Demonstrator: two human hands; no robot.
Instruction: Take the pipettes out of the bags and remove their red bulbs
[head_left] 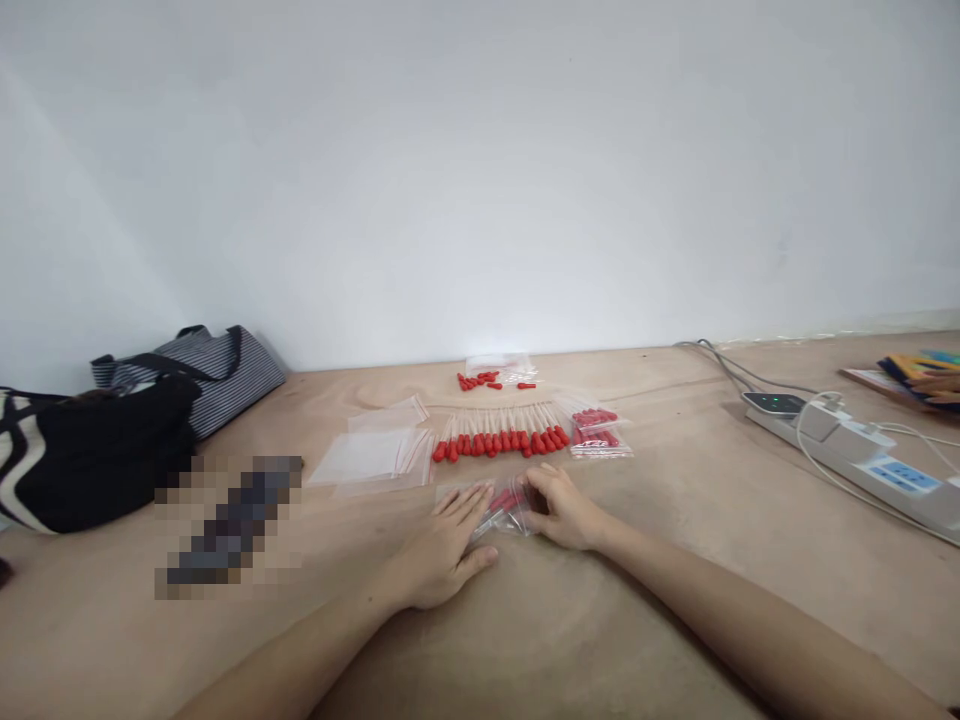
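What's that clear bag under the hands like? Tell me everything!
The clear bag looks like shiny, wrinkled plastic, with red pieces inside. It lies on the brown table, in front of the red-tipped sticks. The left hand rests flat over its left side; the right hand, fingers bent, touches its right side. I can't tell if it's sealed.

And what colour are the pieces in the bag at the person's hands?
The pieces are red, visible through the clear bag, best seen in the head view.
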